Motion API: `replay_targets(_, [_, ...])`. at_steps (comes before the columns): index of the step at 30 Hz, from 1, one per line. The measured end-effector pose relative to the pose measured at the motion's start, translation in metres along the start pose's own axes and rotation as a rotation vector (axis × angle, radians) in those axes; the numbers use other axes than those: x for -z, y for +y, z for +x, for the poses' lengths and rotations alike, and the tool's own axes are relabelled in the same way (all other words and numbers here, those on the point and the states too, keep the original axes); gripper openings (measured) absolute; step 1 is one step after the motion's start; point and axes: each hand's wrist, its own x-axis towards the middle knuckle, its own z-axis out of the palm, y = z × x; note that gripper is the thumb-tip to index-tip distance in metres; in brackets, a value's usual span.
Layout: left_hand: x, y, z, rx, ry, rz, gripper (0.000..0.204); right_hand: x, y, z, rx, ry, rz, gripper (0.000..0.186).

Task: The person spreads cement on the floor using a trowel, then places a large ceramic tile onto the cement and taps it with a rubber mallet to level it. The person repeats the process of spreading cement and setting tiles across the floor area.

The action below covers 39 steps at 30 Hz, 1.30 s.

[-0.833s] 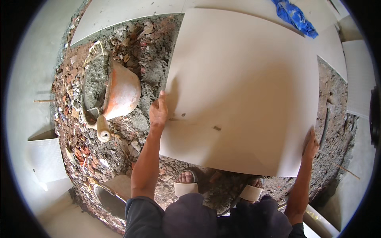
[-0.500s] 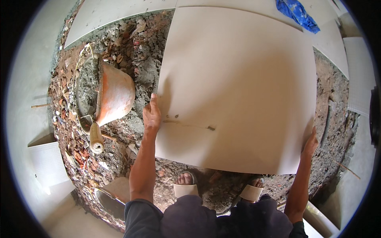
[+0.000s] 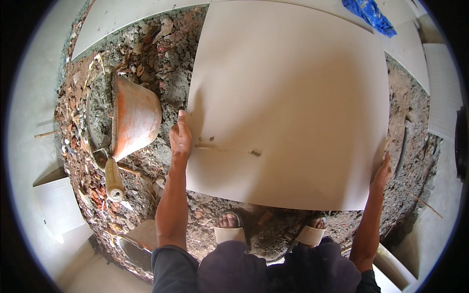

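Tile (image 3: 288, 107) slightly farther left, near orange-stained bucket (image 3: 139, 115)

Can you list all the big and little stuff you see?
Large tile: one, off-white, centre
Pale slabs: several, whitish, top
Bucket: one, orange and whitish, left
Mortar-like mix: one mass, grey, inside bucket
Tool handle: one, tan, below bucket
Crumpled sheet: one, blue, upper right
Gridded panels: two, white, far left and right
Container: one, greyish, lower left
Rubble: uncountable, brown-grey, ground
Sandals: two, beige straps, bottom centre
Left hand: one, bare, tile's left edge
Right hand: one, bare, tile's right edge
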Motion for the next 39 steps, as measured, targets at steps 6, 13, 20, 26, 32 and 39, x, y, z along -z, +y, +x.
replay_targets(6, [-0.002,-0.015,0.008,-0.142,-0.013,0.059,0.067,0.002,0.007,0.009,0.024,-0.013,-0.043,0.064])
replay_targets(13, [-0.005,-0.012,0.006,-0.237,-0.019,0.063,0.056,-0.012,0.006,0.0,0.341,0.152,-0.394,0.059])
replay_targets(20, [-0.002,0.0,0.005,-0.267,-0.061,0.056,0.058,-0.026,-0.029,-0.026,0.113,0.063,-0.276,0.059])
replay_targets(26, [0.001,0.001,0.013,-0.296,-0.053,0.028,0.056,-0.027,-0.031,-0.035,0.064,0.073,-0.343,0.061])
replay_targets(32, [0.004,-0.007,0.013,-0.323,-0.016,0.091,0.054,-0.026,-0.019,-0.043,0.084,0.064,-0.342,0.063])
replay_targets(39, [0.003,-0.015,0.014,-0.287,-0.02,0.1,0.057,-0.026,-0.021,-0.042,0.087,0.052,-0.327,0.064])
